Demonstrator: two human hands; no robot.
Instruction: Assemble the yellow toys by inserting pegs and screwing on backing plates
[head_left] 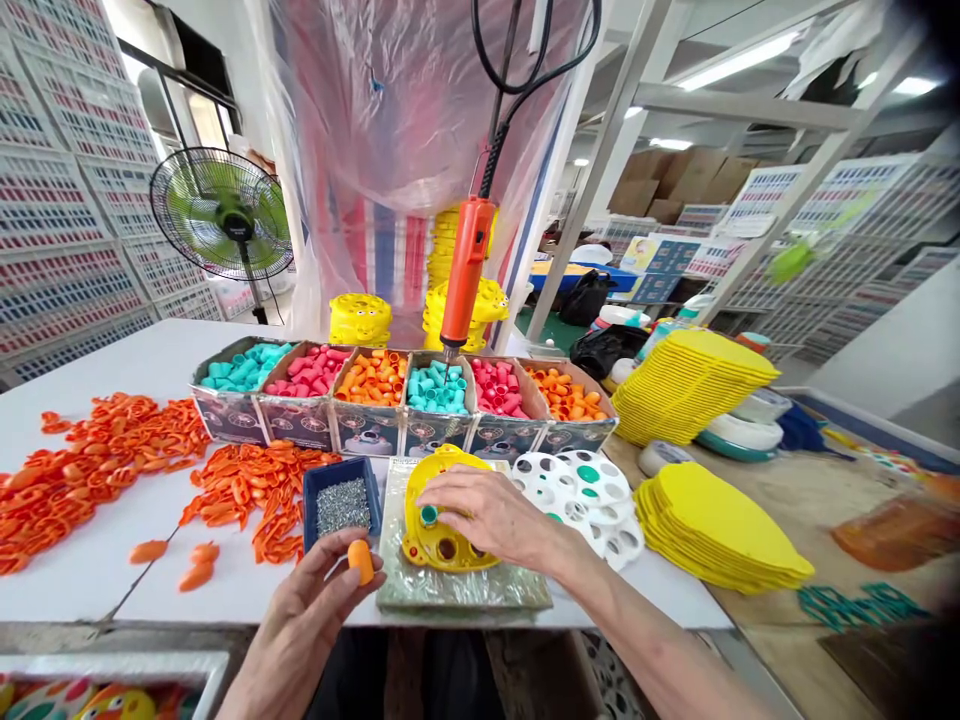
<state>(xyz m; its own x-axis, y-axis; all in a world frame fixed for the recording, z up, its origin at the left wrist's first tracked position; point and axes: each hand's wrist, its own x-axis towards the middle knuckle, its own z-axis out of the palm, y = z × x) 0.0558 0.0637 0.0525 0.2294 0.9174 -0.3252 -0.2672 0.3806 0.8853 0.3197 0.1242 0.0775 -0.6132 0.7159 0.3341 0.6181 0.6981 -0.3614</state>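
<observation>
Left hand [330, 590]: fingers closed round orange cap [361, 562]. Right hand [480, 515]: fingers slightly parted at teal cap [428, 515] in yellow shell [442, 462]; grip unclear.

A screw tray [309, 512] sits on the bench [255, 595] just beyond the left grip [322, 590], loose parts [259, 485] farther left. Under the right grip [487, 512], a shell [442, 461] lies on a board [465, 595]; perforated plates [616, 500] lie rightward, filled boxes [367, 430] beyond

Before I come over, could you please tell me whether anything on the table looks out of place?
A few orange pieces lie on the table near its seam, apart from the loose heap, so they look stray. Nothing else stands out.
</observation>
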